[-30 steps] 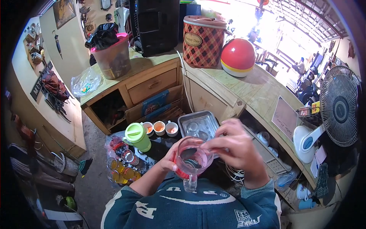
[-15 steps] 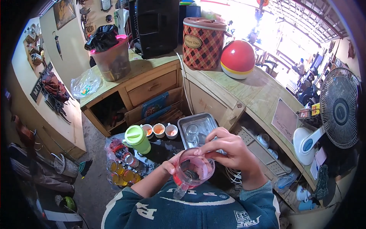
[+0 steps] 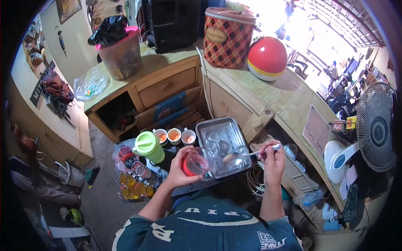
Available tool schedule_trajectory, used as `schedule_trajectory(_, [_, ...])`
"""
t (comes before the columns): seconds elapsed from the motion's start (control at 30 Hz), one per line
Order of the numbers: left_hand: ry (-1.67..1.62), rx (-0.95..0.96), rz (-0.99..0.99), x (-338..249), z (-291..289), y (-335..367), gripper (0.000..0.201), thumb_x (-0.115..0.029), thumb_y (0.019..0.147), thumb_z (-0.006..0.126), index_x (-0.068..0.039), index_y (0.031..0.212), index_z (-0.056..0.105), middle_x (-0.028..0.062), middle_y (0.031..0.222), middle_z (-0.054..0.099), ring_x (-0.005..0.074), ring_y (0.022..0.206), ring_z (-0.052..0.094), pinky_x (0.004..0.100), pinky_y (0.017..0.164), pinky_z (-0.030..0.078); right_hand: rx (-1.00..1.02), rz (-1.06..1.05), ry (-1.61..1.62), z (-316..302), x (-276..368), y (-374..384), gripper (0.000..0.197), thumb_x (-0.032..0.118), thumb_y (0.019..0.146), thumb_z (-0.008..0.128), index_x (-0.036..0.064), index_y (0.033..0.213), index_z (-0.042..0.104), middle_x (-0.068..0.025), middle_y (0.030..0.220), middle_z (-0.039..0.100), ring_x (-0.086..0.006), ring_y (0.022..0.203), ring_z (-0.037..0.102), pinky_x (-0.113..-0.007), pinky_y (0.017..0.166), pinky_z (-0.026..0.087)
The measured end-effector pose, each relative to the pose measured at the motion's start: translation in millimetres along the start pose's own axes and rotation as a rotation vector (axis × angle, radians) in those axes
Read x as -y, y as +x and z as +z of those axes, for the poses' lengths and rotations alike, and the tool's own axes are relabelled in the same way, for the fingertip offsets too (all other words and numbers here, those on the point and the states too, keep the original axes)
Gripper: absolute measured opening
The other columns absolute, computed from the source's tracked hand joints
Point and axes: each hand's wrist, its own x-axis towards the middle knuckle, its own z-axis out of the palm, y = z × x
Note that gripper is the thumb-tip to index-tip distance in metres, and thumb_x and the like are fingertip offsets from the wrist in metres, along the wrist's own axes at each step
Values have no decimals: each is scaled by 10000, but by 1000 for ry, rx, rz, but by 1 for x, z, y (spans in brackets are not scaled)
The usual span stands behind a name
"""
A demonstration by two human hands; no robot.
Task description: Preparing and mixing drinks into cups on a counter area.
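My left hand is wrapped round a clear plastic pitcher with something red or pink in it, tilted in front of my chest. Further right, my right hand grips a long-handled spoon near the end of its handle. The spoon's bowl points left, over a shallow metal tray, close to the pitcher. Clear glassware lies in the tray. Left of it, three white cups with orange or pink contents stand in a row beside a lime-green lidded jug.
Several glasses of yellow drink stand at the low table's left. Behind rises a wooden counter with a plaid cooler, a red-and-white ball-shaped container and a pink-rimmed bucket. A white fan stands at the right.
My right hand has moved away from the pitcher to the right, and the spoon now shows in it above the tray. The pitcher has moved slightly up and is turned differently in my left hand.
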Motion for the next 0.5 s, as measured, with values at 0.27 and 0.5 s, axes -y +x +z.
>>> schedule_trajectory(0.27, [399, -358, -213, 116, -14, -59, 1051, -154, 486, 878, -62, 1386, 344, 141, 1202, 505, 272, 1098, 551, 369, 971, 447, -287, 564, 561, -70, -74, -40, 104, 146, 971, 547, 58, 1015, 581, -76, 910, 589, -156, 792, 538, -291, 726, 472])
schedule_trajectory(0.5, [410, -533, -290, 167, -9, -85, 1068, -104, 490, 892, -64, 1391, 321, 157, 1250, 480, 287, 1157, 520, 380, 994, 429, -376, 661, 621, -77, -76, -56, 99, 134, 958, 555, 53, 1007, 583, -76, 905, 587, -163, 782, 536, -293, 735, 471])
